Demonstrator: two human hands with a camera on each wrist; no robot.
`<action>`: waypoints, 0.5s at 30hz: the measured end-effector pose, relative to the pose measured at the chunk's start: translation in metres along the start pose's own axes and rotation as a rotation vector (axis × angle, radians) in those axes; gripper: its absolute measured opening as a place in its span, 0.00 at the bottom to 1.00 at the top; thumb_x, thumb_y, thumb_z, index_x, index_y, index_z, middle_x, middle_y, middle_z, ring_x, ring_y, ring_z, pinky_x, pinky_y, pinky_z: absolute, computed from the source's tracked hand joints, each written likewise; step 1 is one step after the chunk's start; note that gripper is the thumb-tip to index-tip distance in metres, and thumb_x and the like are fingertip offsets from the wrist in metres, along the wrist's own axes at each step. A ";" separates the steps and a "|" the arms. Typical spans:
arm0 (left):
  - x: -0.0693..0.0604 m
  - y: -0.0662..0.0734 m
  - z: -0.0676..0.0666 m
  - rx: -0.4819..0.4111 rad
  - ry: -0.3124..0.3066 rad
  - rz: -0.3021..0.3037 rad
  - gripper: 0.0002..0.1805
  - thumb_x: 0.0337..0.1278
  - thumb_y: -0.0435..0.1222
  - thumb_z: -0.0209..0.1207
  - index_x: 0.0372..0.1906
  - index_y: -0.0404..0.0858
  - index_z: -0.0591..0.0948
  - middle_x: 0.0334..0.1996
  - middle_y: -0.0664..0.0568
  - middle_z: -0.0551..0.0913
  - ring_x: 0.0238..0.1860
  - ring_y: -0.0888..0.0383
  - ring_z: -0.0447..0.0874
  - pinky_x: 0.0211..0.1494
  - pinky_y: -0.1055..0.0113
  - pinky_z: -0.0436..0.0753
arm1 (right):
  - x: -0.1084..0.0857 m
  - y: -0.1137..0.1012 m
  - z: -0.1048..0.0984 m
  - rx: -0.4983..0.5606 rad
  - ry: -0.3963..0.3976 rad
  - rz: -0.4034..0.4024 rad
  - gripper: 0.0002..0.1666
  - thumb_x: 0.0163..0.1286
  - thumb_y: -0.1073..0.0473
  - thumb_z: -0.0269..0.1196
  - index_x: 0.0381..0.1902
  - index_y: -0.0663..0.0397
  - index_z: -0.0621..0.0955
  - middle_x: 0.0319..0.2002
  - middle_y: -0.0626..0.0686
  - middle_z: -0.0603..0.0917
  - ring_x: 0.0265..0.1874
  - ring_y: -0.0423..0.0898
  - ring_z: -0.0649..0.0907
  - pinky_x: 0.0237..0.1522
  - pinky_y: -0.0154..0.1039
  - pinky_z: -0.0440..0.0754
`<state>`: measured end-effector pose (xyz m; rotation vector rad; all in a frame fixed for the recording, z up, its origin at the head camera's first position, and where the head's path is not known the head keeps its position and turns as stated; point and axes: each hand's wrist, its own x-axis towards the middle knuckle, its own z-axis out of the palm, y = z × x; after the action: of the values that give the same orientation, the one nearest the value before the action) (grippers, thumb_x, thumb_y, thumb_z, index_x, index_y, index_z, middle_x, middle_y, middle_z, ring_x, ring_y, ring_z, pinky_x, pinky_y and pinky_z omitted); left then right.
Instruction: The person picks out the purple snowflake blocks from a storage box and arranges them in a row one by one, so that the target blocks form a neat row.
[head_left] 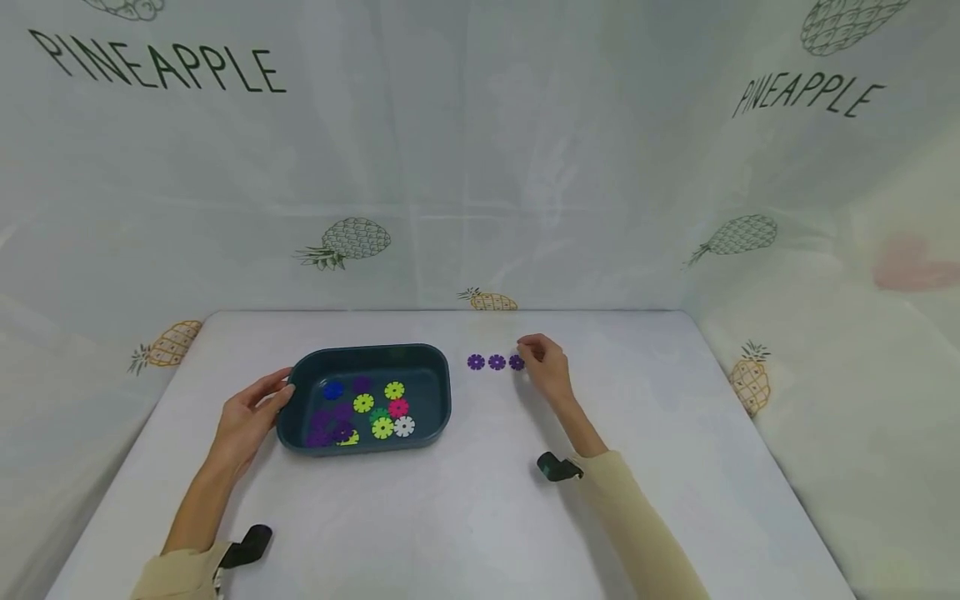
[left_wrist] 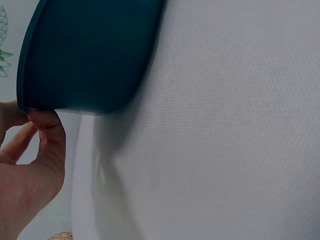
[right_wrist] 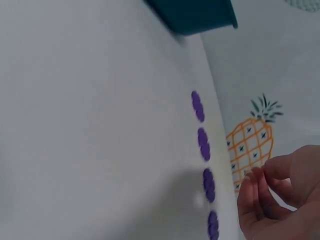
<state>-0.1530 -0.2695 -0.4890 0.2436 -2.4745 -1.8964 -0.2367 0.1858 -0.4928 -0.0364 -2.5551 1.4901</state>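
My left hand (head_left: 251, 417) grips the left end of a dark teal plastic tray (head_left: 426, 375), its thumb and fingers pinching the rim. Inside lie notched, flower-shaped plastic discs: purple, yellow-green (head_left: 382, 427), a blue one (head_left: 333, 389), a pink one (head_left: 399, 407), a green one and a white one (head_left: 404, 426). To the tray's right, several purple discs (head_left: 497, 362) form a row on the table. Over the row's right end hovers my right hand (head_left: 549, 371), fingertips bunched near the thumb; nothing shows between them. It hides part of the row in the head view; the right wrist view (right_wrist: 204, 144) shows gaps between the discs.
A white textured tabletop (head_left: 480, 517) carries the tray and the row. Pale curtains printed with pineapples (head_left: 357, 239) hang behind and along both sides of the table. Dark wrist mounts (head_left: 558, 467) stick out from both sleeves.
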 end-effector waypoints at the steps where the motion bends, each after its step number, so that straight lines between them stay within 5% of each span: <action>1: 0.000 0.000 0.000 0.001 0.001 0.003 0.32 0.75 0.47 0.59 0.74 0.34 0.71 0.52 0.59 0.72 0.43 0.76 0.79 0.44 0.79 0.81 | 0.001 -0.003 0.002 0.003 -0.007 -0.012 0.10 0.77 0.63 0.61 0.49 0.63 0.85 0.44 0.60 0.86 0.42 0.52 0.83 0.43 0.37 0.79; 7: -0.003 -0.001 0.000 0.005 -0.006 0.003 0.32 0.75 0.48 0.59 0.74 0.35 0.70 0.54 0.58 0.72 0.45 0.76 0.79 0.45 0.80 0.81 | 0.001 -0.025 0.017 0.042 -0.068 -0.098 0.09 0.76 0.64 0.62 0.48 0.64 0.84 0.42 0.60 0.86 0.43 0.53 0.84 0.51 0.47 0.83; 15: -0.002 0.001 0.000 0.014 -0.005 0.002 0.32 0.74 0.49 0.59 0.74 0.36 0.71 0.54 0.59 0.72 0.45 0.77 0.78 0.44 0.80 0.80 | 0.001 -0.052 0.035 0.105 -0.141 -0.160 0.10 0.78 0.63 0.61 0.50 0.63 0.84 0.43 0.57 0.86 0.43 0.51 0.85 0.54 0.44 0.84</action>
<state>-0.1510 -0.2694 -0.4876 0.2372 -2.4908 -1.8823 -0.2397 0.1303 -0.4642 0.2897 -2.5111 1.6134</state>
